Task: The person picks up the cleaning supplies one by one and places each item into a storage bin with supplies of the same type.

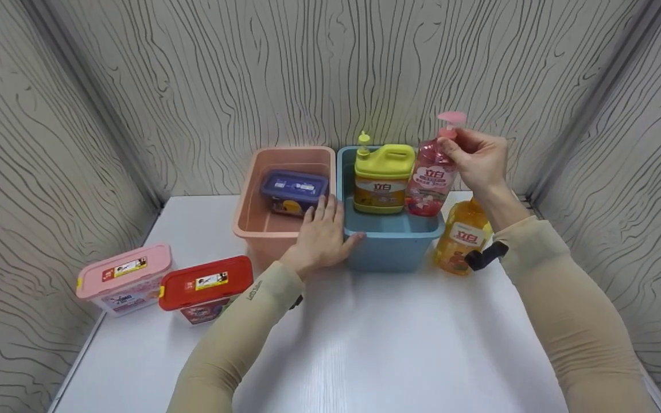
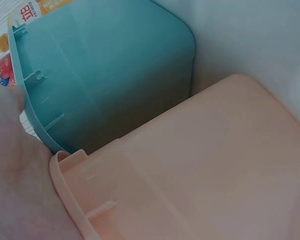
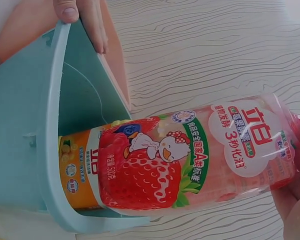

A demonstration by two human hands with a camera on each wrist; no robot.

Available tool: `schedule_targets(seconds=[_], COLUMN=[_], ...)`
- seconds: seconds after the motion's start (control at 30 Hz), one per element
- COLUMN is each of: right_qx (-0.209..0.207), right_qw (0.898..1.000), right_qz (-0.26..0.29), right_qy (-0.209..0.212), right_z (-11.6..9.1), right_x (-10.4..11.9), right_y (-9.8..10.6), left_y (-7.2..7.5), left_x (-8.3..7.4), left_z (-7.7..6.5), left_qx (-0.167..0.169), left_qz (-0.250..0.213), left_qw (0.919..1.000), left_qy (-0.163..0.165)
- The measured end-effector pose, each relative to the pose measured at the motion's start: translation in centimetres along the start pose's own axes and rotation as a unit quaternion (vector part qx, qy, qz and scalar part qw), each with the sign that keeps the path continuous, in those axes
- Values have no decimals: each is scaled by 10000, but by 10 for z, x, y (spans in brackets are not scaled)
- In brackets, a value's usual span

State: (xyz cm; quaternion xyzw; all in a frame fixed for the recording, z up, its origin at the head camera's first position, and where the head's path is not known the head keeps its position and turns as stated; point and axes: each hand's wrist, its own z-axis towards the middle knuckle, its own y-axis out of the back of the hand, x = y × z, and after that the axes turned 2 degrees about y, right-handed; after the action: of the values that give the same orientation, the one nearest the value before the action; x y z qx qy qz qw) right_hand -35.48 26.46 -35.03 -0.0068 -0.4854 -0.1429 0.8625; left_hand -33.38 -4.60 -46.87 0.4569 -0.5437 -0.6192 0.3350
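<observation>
"Why do you grip the pink bottle [image 1: 431, 183] by its neck?"

"Your right hand [image 1: 481, 160] pinches it there, probably keeping your fingers clear of the blue bin [image 1: 391, 253]; the bottle's base hangs at that bin's mouth, beside the yellow jug [image 1: 382, 178] inside"

"And your left hand [image 1: 322, 235]?"

"Straight-fingered, it rests where the blue bin meets the pink bin [image 1: 270, 246], likely steadying both; the pink one holds a purple box [image 1: 295, 184]"
</observation>
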Motion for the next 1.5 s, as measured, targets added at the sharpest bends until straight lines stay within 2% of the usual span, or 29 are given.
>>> schedule_targets(seconds=[0.27, 0.5, 0.7, 1.23, 1.5], right_qx=[193, 392, 580, 870, 1092], right_qw=[9994, 9988, 9978, 9920, 9832], right_qz=[-188, 13, -74, -746, -1354], right_qy=[-202, -293, -302, -530, -562], right_z=[3, 7, 10, 13, 12], right_x=[-7, -13, -18, -26, -39], right_y=[-15, -27, -37, -59, -65], left_y=[0, 0, 1, 2, 2], left_x=[1, 1, 1, -1, -1], left_z=[1, 0, 0, -1, -1], left_qx=[10, 73, 84, 109, 153], left_qz=[6, 8, 43, -27, -42], left_qw=[10000, 9999, 9999, 9999, 9998], left_qy=[42, 95, 108, 126, 87])
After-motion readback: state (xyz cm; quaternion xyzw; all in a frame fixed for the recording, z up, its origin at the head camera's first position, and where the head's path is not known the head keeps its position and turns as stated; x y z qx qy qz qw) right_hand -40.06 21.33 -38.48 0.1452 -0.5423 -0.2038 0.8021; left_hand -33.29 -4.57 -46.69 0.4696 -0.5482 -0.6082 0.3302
